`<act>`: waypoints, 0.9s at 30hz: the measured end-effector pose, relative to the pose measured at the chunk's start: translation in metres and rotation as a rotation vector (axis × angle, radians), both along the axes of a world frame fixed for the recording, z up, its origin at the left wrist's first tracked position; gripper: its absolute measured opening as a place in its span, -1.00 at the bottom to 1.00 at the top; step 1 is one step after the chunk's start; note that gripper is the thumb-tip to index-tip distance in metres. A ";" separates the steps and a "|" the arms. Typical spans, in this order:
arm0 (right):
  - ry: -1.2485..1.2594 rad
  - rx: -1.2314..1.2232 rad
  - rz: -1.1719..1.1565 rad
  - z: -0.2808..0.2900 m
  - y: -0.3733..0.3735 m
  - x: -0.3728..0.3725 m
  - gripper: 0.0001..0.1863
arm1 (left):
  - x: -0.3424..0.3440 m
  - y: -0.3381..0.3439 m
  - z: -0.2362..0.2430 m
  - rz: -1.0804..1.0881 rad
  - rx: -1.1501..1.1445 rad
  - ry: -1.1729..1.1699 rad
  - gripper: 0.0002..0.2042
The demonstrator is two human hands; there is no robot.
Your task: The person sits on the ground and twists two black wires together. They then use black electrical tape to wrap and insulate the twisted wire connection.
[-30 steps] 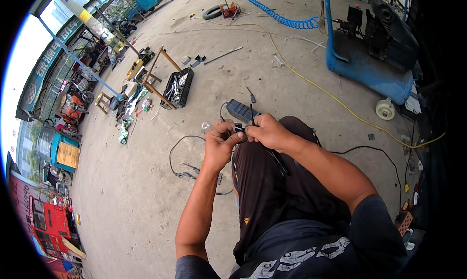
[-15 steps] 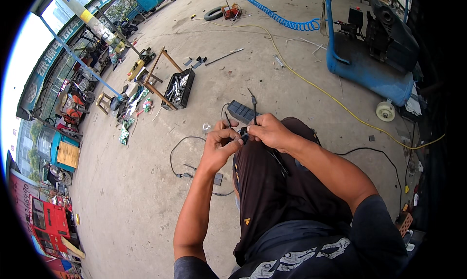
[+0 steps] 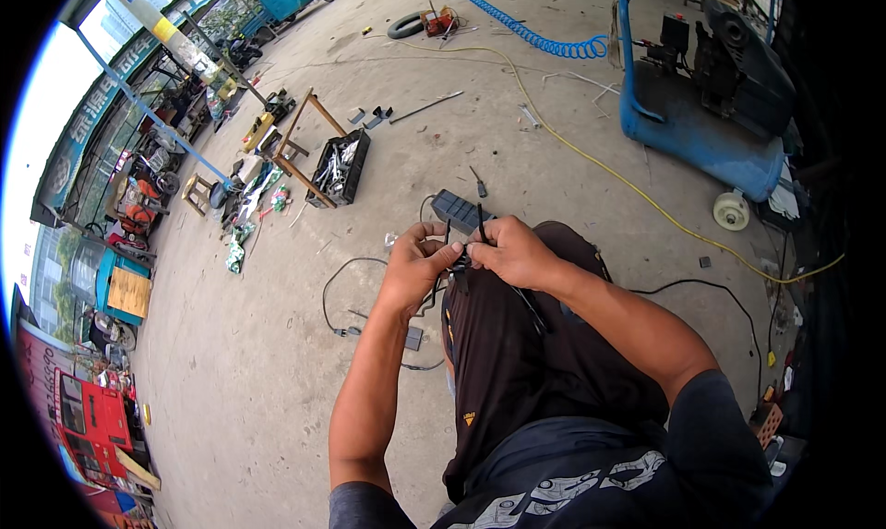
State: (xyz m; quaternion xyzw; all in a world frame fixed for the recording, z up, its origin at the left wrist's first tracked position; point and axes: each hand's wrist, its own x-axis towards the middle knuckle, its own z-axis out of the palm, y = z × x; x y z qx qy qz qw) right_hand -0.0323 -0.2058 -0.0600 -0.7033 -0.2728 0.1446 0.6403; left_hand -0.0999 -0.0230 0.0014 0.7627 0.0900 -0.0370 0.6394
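Over my knee, both hands meet at a small black cable fitting (image 3: 460,272) whose exact kind I cannot make out. My left hand (image 3: 406,270) is closed, thumb and forefinger pinching it from the left side. Closed too, my right hand (image 3: 513,252) grips a black cable (image 3: 480,219) at the fitting's right. One cable end stands up from each hand. Just beyond my fingers a black ribbed box (image 3: 461,211) lies on the ground, partly covered by the right hand. A screwdriver (image 3: 481,187) lies beside the box.
Left of my knee, a looped black cord (image 3: 325,294) lies near a small grey box (image 3: 414,340). A black crate of tools (image 3: 351,183) stands farther off by a wooden frame. At right are a blue air compressor (image 3: 701,141) and a yellow hose (image 3: 637,195).
My fingers have shifted slightly on the fitting, which now hangs lower beneath them. The right-hand cable has tilted left, leaving the screwdriver on the ground uncovered.
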 end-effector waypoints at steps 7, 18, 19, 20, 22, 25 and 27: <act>-0.030 -0.064 0.000 0.014 -0.004 -0.003 -0.76 | 0.000 -0.001 -0.001 -0.033 -0.117 -0.038 -0.59; 0.063 -0.081 0.061 0.022 -0.007 -0.007 -0.78 | 0.002 -0.001 -0.013 0.053 -0.046 -0.106 -0.72; 0.069 -0.088 0.070 0.019 -0.007 -0.006 -0.77 | 0.003 -0.002 -0.014 0.042 -0.049 -0.120 -0.73; 0.075 -0.096 0.079 0.012 -0.006 -0.003 -0.76 | 0.003 -0.003 -0.014 0.031 -0.053 -0.134 -0.74; 0.054 -0.128 0.082 0.009 -0.006 -0.002 -0.74 | 0.004 -0.004 -0.015 0.026 -0.041 -0.156 -0.74; -0.015 -0.202 0.069 0.018 -0.006 -0.007 -0.70 | 0.003 -0.004 -0.017 0.036 0.011 -0.184 -0.74; -0.041 -0.248 0.068 0.025 -0.006 -0.010 -0.68 | 0.003 -0.002 -0.022 0.036 0.048 -0.206 -0.75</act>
